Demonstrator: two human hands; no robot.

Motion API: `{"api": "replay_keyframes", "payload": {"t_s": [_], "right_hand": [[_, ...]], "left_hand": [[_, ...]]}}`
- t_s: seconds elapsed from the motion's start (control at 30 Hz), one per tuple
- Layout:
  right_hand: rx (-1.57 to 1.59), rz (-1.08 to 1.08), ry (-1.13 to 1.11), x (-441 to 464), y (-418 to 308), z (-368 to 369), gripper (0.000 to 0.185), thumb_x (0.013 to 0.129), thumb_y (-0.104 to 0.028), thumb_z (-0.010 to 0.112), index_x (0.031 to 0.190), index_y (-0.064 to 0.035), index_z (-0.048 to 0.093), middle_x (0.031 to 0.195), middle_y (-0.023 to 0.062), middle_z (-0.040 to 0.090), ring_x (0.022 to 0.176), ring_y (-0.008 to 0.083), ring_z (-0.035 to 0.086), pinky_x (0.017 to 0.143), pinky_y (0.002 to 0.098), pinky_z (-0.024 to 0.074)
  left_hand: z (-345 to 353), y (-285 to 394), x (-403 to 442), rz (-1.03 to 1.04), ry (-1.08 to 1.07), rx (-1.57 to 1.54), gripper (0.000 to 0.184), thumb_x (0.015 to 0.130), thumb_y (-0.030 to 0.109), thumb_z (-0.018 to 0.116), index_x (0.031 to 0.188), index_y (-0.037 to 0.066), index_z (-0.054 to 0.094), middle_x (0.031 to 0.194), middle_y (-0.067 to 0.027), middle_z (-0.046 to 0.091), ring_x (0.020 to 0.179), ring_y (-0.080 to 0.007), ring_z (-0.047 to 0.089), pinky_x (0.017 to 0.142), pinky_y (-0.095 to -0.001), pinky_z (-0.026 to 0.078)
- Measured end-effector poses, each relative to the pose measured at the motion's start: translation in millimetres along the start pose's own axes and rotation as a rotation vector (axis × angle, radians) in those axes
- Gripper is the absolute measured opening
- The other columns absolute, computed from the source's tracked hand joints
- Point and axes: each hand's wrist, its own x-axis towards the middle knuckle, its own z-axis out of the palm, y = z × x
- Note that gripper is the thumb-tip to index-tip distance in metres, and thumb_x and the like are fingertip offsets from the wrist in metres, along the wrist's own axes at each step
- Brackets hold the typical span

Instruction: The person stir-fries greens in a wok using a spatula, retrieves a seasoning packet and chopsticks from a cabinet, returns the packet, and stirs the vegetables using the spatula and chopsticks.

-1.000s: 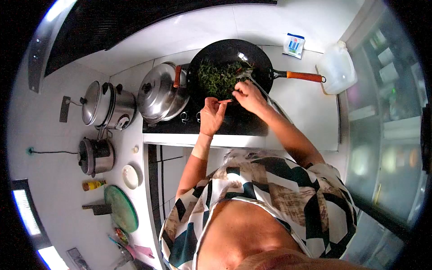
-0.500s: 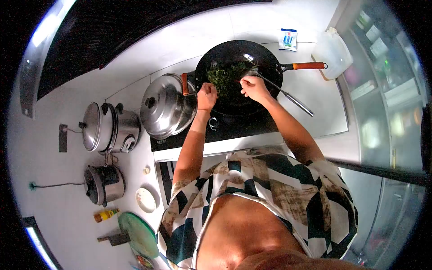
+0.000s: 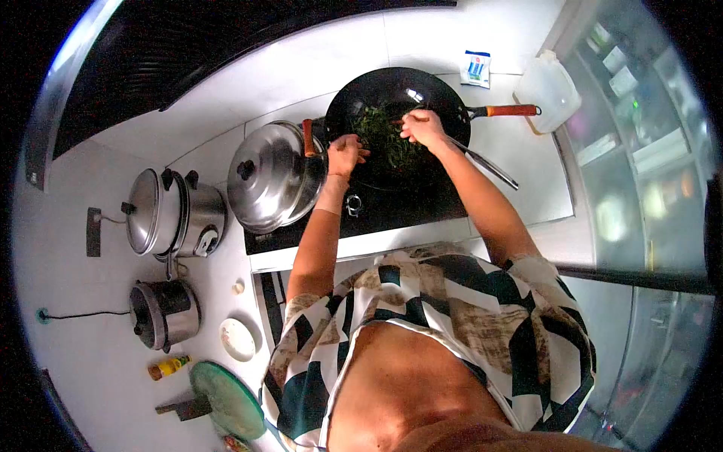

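Note:
Dark leafy greens (image 3: 388, 147) lie in a black wok (image 3: 361, 90) on the stove. At the wok's left rim is my left hand (image 3: 345, 156), its fingers loosely stretched toward the greens and nothing visible in them. Over the right part of the wok, my right hand (image 3: 423, 128) has its fingers pinched together; whatever they hold, if anything, is too small to make out. A metal utensil with a long handle (image 3: 493, 172) leans out over the wok's right rim, just below my right hand, and its head is hidden.
Left of the wok rests a large steel lid (image 3: 263, 177). Farther left stand a steel rice cooker (image 3: 199, 218) and a dark electric pot (image 3: 177, 313). A white bowl (image 3: 239, 339), yellow-labelled bottle (image 3: 169, 368) and green board (image 3: 226, 399) are lower left. A plastic container (image 3: 553, 94) stands right.
My left hand's fingers have loosened and stretched out from a closed pose. My right hand has risen slightly over the wok. The greens lie in a different shape, and the view has shifted a little.

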Motion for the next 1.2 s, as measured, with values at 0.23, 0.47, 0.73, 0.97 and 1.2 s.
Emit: {"api": "replay_keyframes", "payload": {"t_s": [0.23,0.47,0.73,0.97,1.2], "right_hand": [[0.19,-0.007,-0.04,-58.6,-54.5,-61.8,0.019,0.092,-0.014,0.052,0.095,0.0017,0.062,0.075,0.0069,0.064,0.06,0.0125,0.064,0.043,0.0206,0.0447],[-0.033,-0.036,0.013,-83.9,-46.6,-82.2,0.017,0.091,-0.017,0.054,0.096,-0.0031,0.063,0.075,0.0036,0.064,0.057,0.0092,0.062,0.042,0.0204,0.0434],[-0.253,0.105,-0.087,-109.7,-38.5,-99.5,0.015,0.089,-0.014,0.055,0.092,-0.0028,0.063,0.073,0.0019,0.062,0.059,0.0074,0.061,0.042,0.0197,0.0407],[-0.227,0.122,-0.031,-112.4,-31.3,-99.2,0.016,0.087,-0.017,0.057,0.085,-0.0022,0.064,0.069,0.003,0.063,0.057,0.0129,0.064,0.049,0.0244,0.048],[-0.316,-0.052,0.067,-115.7,-37.1,-107.9,0.016,0.086,-0.014,0.056,0.09,-0.0012,0.064,0.067,0.0062,0.063,0.058,0.0166,0.066,0.051,0.0252,0.049]], "left_hand": [[3.8,59.9,-68.3,-0.005,-0.116,-0.097,0.037,0.094,0.019,0.04,0.117,-0.007,0.052,0.1,-0.018,0.063,0.083,-0.0212,0.066,0.059,-0.0266,0.052],[16.2,64.0,-95.1,0.081,-0.022,0.113,0.023,0.092,0.013,0.046,0.105,-0.004,0.054,0.087,-0.0115,0.064,0.067,-0.0134,0.063,0.049,-0.0226,0.046],[27.5,41.8,-96.8,0.44,0.062,0.708,0.008,0.083,0.005,0.057,0.088,0.001,0.061,0.063,-0.0189,0.058,0.052,-0.0238,0.06,0.05,-0.0317,0.046],[83.3,48.4,-101.3,0.229,-0.266,0.307,0.012,0.084,0.007,0.056,0.092,0.0,0.061,0.063,-0.0123,0.06,0.054,-0.0201,0.061,0.051,-0.0301,0.047],[63.2,60.3,-112.8,0.526,-0.146,0.806,0.008,0.081,0.011,0.057,0.084,0.004,0.06,0.066,-0.0191,0.059,0.061,-0.0367,0.06,0.052,-0.0396,0.047]]}}
